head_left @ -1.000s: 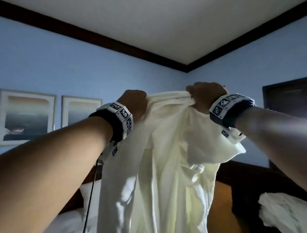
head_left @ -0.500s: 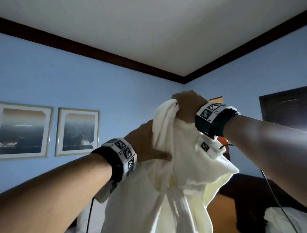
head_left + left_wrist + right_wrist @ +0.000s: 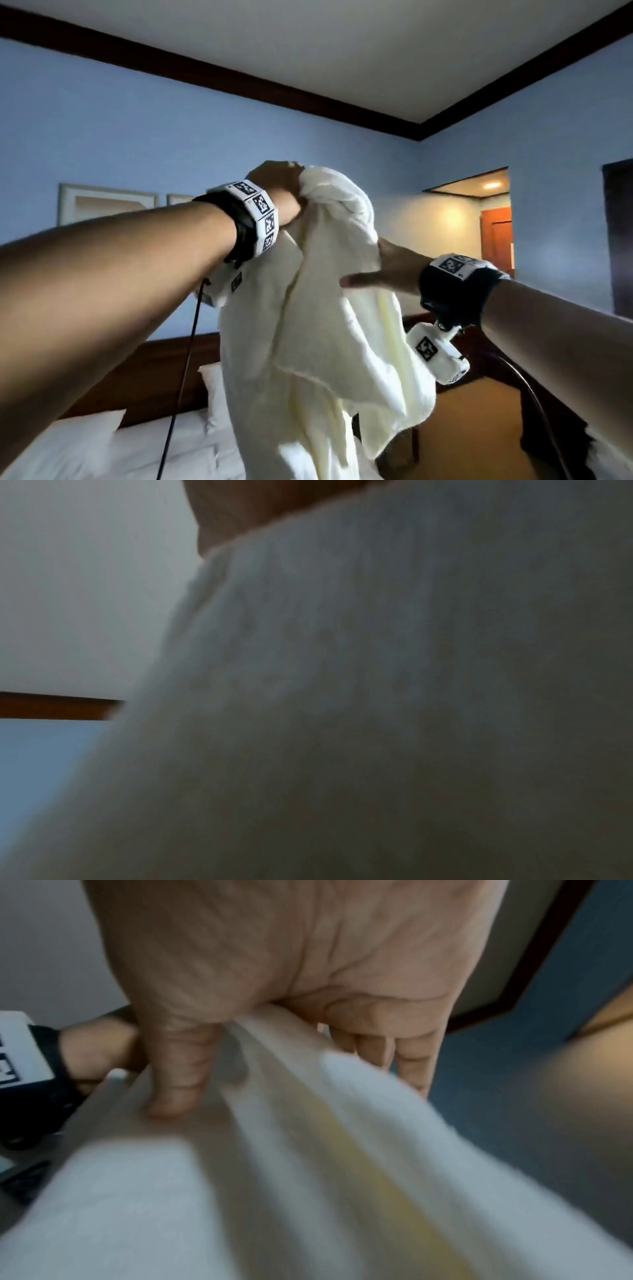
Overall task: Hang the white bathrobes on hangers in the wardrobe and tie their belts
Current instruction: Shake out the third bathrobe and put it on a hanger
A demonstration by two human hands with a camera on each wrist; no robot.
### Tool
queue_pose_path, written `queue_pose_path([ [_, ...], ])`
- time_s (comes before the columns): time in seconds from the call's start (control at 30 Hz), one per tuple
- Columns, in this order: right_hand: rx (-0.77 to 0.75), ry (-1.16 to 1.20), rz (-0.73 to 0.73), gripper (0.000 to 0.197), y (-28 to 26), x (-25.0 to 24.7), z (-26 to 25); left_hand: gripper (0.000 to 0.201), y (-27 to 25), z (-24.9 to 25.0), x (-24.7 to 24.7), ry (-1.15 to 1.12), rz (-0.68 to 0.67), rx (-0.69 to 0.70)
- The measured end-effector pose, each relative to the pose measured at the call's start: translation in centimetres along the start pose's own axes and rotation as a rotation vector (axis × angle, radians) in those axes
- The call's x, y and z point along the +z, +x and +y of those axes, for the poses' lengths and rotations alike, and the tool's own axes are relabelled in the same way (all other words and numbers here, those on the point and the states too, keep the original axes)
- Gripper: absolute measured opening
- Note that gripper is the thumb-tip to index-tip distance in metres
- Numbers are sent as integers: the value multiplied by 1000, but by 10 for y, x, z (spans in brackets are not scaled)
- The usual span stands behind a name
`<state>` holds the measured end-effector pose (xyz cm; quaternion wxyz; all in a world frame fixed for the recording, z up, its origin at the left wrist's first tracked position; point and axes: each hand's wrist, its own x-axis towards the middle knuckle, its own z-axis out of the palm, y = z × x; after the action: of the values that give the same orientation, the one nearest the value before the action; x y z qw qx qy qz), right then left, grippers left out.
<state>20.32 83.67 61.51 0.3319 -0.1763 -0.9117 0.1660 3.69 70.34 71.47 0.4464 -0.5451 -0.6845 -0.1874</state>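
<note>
I hold a white bathrobe (image 3: pixel 308 342) up in the air in front of me. My left hand (image 3: pixel 277 188) grips its bunched top edge, with fingers curled into the cloth. Lower down, my right hand (image 3: pixel 383 270) lies against the robe: the thumb (image 3: pixel 178 1074) rests on the front and the straight fingers (image 3: pixel 404 1053) are behind a fold. The robe (image 3: pixel 274 1177) runs through the fork of that hand. In the left wrist view the robe (image 3: pixel 342 696) fills nearly everything. No hanger or belt shows.
A bed with white pillows (image 3: pixel 102 445) and a dark headboard (image 3: pixel 154 377) lies below left. A brown wooden surface (image 3: pixel 472 428) is at lower right, with another white cloth (image 3: pixel 606 452) at the edge. A lit doorway (image 3: pixel 479 212) and a dark panel (image 3: pixel 618 240) are on the right wall.
The hands swapped places: my left hand rose and took the robe's top, while my right hand let go of it and dropped lower. The view swung right toward the doorway.
</note>
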Motion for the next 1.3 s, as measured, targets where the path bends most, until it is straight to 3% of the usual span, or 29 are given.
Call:
queue_pose_path([
  [0.1,-50,365,-87,85,-1,32,-17,7,16,0,-20,36,87,-10],
  [0.17,-66,464,-16,60,2,41,-28,21,21,7,-36,-5,134,-36],
  [0.23,-41,369,181,50,10,33,-34,36,20,8,-51,-41,168,-93],
  [0.4,-37,23,592,25,15,-52,-43,30,9,-20,-58,-118,225,-88],
  [0.53,-86,-282,680,27,19,-111,-53,31,3,-17,-48,-135,156,-70],
  [0.67,-177,-429,794,34,16,-146,-74,37,4,-6,-49,-212,194,-53],
  [0.8,-302,-560,704,48,14,-140,-76,30,-13,-12,-39,-227,129,-50],
  [0.93,-240,-595,534,29,11,-101,-69,28,-46,-40,-38,-82,46,-32],
  [1.17,-251,-493,410,39,10,-33,-130,22,-111,-95,-108,108,-5,-87],
  [1.3,-342,-376,380,31,12,23,-196,19,-178,-143,-171,186,-72,-149],
])
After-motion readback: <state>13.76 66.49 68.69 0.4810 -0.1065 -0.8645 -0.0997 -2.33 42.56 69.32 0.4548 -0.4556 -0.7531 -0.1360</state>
